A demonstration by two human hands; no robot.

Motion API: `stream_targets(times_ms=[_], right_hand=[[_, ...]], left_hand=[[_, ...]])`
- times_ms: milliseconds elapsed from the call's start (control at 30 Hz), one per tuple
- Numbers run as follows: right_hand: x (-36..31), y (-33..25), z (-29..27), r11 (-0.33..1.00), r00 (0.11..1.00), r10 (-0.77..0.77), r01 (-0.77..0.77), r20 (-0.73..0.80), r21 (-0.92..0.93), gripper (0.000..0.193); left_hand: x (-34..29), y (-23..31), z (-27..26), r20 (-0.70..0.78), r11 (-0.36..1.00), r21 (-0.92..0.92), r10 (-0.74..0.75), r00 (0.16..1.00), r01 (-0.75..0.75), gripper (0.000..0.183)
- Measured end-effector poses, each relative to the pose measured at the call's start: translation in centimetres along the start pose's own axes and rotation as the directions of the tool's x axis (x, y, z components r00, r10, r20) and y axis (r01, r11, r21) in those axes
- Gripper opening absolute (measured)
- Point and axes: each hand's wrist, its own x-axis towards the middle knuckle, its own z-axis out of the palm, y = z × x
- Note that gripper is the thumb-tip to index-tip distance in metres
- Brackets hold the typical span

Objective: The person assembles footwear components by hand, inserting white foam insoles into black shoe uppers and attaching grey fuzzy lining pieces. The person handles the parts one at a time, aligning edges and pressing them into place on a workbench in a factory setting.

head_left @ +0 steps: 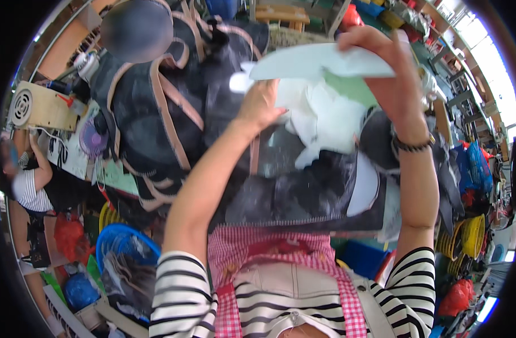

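Note:
My right hand (390,73) is raised at the upper right, fingers and thumb closed on the end of a white crescent-shaped panel (308,61). The panel hangs lengthwise above the work surface and reaches left past my left hand (260,107). The left hand's fingertips are hidden behind the panel's lower edge, while its thumb points right over white pieces. A loose heap of white cut pieces (331,118) lies below the panel, between my hands. Another white curved piece (364,186) rests nearer me on dark, dusty material (286,197).
Dark bags with tan straps (162,112) pile up at the left. Beyond them are a purple fan (92,138), a wooden box with a round vent (43,107) and a seated person (32,180). A blue basket (125,239) stands lower left; yellow baskets (472,236) stand right.

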Motion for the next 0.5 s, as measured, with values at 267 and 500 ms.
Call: stream_targets(times_ms=[267, 500], right_hand=[[-15.9, 2.3, 6.7, 0.883, 0.875, 0.449, -0.466, -0.18, -0.062, 0.021], [-20.4, 6.4, 9.3, 0.727, 0.969, 0.242, -0.148, 0.049, -0.67, 0.039]], left_hand=[[-15.1, 11.3, -10.0, 0.376, 0.209, -0.877, -0.261, 0.889, 0.432, 0.032], [-19.0, 12.8, -8.1, 0.222, 0.558, -0.63, -0.537, 0.814, 0.54, 0.023]])
